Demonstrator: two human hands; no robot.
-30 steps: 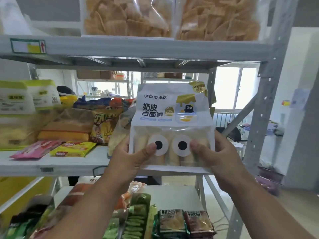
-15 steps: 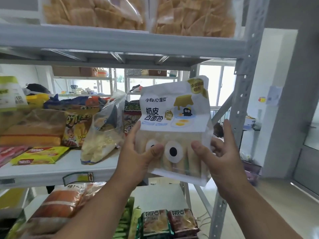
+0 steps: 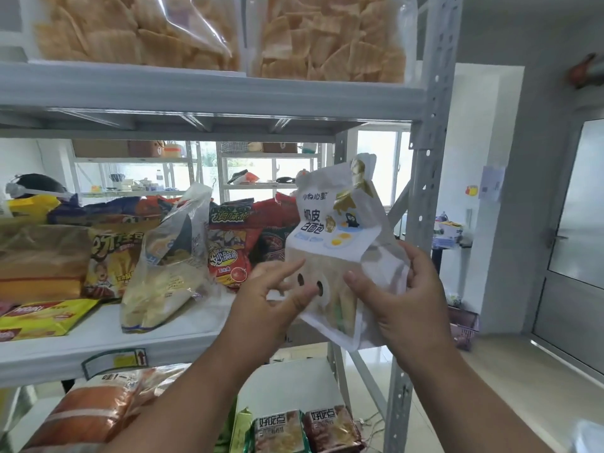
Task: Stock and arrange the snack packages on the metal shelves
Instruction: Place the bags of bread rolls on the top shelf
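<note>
Snack packages fill a grey metal shelf unit (image 3: 425,178) that takes up the left and centre of the frame. Largest are two clear bags of chips (image 3: 222,31) along the top edge. On the middle shelf (image 3: 98,341) at left stand a bread loaf (image 3: 39,259), a clear bag of rolls (image 3: 166,266) and a red chip bag (image 3: 230,253).

Right of centre, in front of the shelf's right end, a person holds a white bread bag (image 3: 336,253) in the air, tilted with its top leaning right. The right hand (image 3: 398,299) grips its right side, thumb on the front, fingers curled behind. The left hand (image 3: 277,295) has its fingers loose and spread, thumb resting on the bag's lower window.

The bare patch of shelf just right of the clear bag looks like the target. To place it well, I would level the bag first, set its flat base down squarely, printed face outward, and keep it from knocking the red bag behind.
</note>
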